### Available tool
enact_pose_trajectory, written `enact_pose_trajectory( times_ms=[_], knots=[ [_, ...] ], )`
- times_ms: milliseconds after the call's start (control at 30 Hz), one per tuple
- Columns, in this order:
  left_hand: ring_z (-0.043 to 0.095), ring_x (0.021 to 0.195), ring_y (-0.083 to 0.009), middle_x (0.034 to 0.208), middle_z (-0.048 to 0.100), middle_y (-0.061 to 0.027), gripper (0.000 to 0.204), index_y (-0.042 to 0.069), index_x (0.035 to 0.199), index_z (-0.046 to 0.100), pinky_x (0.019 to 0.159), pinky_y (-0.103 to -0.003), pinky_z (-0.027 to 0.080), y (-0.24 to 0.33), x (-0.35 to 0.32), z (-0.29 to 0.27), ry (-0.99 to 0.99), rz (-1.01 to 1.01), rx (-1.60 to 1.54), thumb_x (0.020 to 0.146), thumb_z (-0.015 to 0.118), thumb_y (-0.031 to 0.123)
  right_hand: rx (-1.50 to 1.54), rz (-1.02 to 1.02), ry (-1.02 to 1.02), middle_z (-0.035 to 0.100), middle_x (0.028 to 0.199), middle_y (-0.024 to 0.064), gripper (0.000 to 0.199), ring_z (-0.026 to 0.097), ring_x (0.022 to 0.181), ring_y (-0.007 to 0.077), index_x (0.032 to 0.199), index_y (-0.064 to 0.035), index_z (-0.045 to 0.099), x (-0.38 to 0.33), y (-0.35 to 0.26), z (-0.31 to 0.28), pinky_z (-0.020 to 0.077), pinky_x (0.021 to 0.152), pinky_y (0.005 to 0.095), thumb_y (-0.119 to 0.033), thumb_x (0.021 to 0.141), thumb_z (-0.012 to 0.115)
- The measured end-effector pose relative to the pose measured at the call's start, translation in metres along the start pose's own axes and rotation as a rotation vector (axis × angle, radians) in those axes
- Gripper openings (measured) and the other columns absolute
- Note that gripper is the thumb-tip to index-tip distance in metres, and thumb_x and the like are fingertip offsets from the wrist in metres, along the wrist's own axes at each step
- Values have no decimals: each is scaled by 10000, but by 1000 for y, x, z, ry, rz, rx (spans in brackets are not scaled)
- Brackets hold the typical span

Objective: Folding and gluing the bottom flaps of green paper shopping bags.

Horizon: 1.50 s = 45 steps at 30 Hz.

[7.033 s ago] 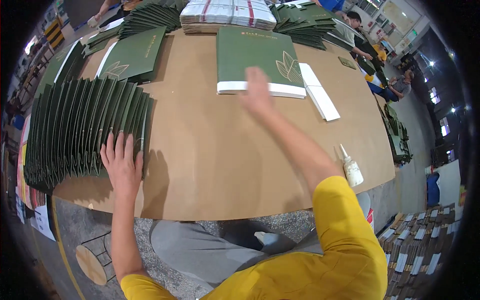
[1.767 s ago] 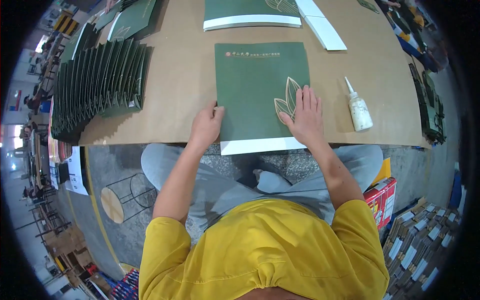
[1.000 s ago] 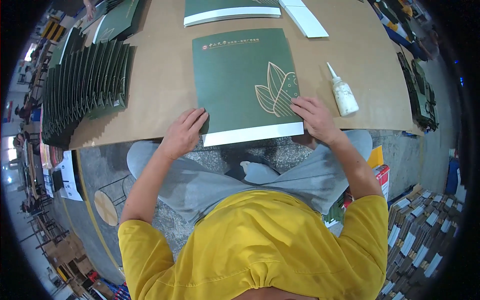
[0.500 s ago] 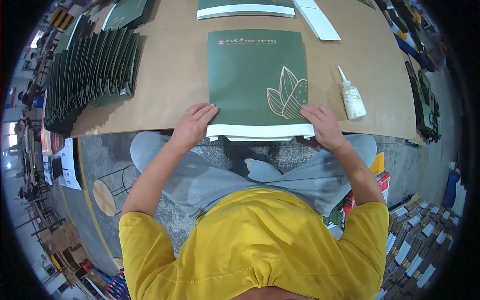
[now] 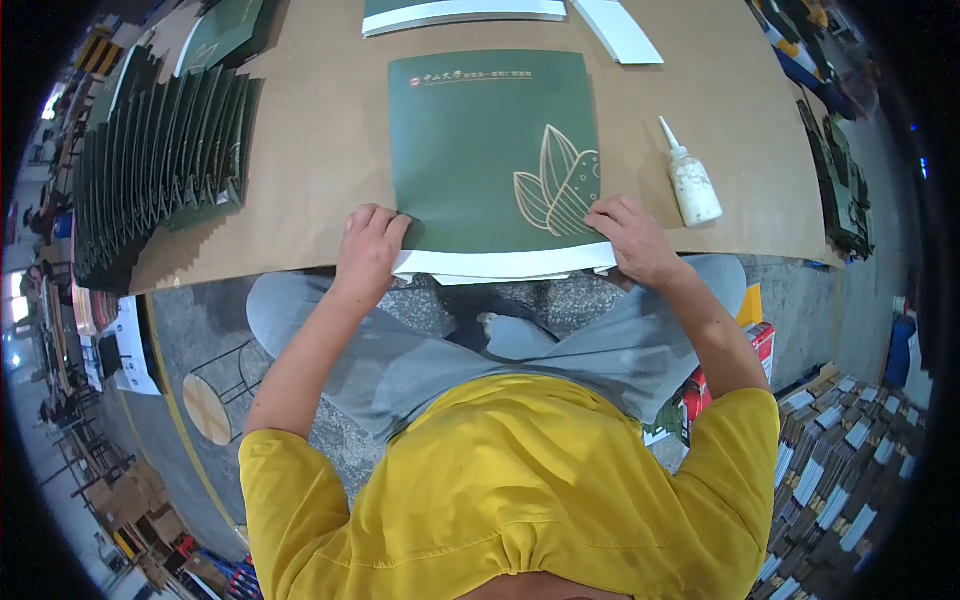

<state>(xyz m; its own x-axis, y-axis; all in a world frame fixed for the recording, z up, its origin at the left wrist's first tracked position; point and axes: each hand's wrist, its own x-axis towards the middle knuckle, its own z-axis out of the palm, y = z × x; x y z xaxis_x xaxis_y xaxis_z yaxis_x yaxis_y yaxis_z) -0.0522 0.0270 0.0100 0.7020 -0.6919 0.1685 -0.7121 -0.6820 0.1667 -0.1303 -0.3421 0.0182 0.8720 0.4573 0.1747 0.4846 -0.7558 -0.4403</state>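
A flat green paper bag [image 5: 470,150] with a pale gold leaf drawing lies on the table in front of me. Its white near edge [image 5: 500,262] hangs slightly over the table's front. My left hand [image 5: 370,248] is closed at the bag's near left corner, its fingers bent and bunched along the side. At the opposite corner, my right hand [image 5: 632,240] grips the right edge with its fingertips on top; its thumb is hidden. A white squeeze bottle [image 5: 694,190] with a pointed nozzle stands or lies to the right of the bag, apart from my hand.
Several folded dark green bags [image 5: 160,150] stand fanned out at the left. Another green and white stack [image 5: 465,14] lies at the far edge beside a white strip [image 5: 620,32]. A round stool [image 5: 207,409] is on the floor at left, bundled stacks [image 5: 840,470] at lower right.
The whole view has shifted a little, so the table things appear farther left. My left hand's fingers are more bent at the bag's edge. Both hands remain at its near corners.
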Motion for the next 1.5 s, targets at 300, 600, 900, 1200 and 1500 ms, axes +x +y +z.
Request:
enact_pose_trajectory(
  times_ms=[300,600,900,1200,1500],
  knots=[
    [533,847,-309,839,604,-118,244,54,841,622,763,-379,440,-24,17,-1,-98,-95,-288,602,655,15,156,129,-54,591,883,110,196,566,841,295,958,-28,586,12,20,-5,462,730,360,-17,773,524],
    [594,897,-386,893,636,-226,223,-4,938,602,768,-457,465,-29,51,1,-148,-497,-435,728,603,71,634,910,-170,539,616,9,268,505,445,83,990,1,610,60,43,-22,396,394,233,34,821,406],
    [618,812,-346,795,644,-156,180,77,881,582,673,-456,484,-32,52,9,-296,-449,-202,705,606,104,453,741,-44,595,866,61,290,554,823,111,1091,-30,604,55,49,-45,463,700,257,-18,840,458],
    [609,743,-359,727,624,-161,120,76,837,574,636,-469,482,-25,33,8,-106,-342,-192,717,575,70,192,-79,-253,639,760,153,173,617,678,318,958,-70,651,185,-72,34,477,632,412,-103,818,555],
    [609,747,-333,739,624,-180,131,35,869,613,666,-430,489,-28,23,24,5,-345,-205,772,561,105,-78,-177,-307,632,733,156,126,629,717,350,915,-84,559,185,-91,73,483,622,461,-121,801,521]
  ],
)
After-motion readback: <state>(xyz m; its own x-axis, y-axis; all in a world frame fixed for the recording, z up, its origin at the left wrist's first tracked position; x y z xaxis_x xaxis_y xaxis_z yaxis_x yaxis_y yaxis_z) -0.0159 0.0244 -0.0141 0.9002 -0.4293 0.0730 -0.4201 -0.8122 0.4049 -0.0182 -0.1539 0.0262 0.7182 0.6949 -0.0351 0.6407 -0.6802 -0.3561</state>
